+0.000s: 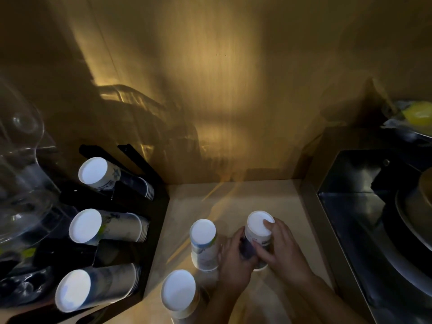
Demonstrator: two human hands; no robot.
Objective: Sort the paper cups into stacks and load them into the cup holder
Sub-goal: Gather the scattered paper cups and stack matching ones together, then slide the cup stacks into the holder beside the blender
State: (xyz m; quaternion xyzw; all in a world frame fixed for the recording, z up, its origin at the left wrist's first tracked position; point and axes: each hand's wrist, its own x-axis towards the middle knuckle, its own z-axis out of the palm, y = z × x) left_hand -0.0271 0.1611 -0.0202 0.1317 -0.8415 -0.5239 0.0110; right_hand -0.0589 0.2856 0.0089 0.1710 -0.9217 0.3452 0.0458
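Note:
Three upside-down paper cup stacks stand on the wooden counter. My left hand (236, 258) and my right hand (280, 249) both grip the right stack (258, 224), the left from the side, the right with fingers over its white base. A second stack (203, 237) stands just left of my hands, a third stack (178, 293) nearer the front edge. The black cup holder (154, 220) on the left holds three lying stacks: an upper stack (98, 173), a middle stack (93, 226) and a lower stack (79, 288).
A dark metal sink (364, 183) with a round pan fills the right side. Clear glassware (21, 164) stands at the far left beside the holder. A wooden wall closes the back. A yellow object (418, 113) lies at the far right.

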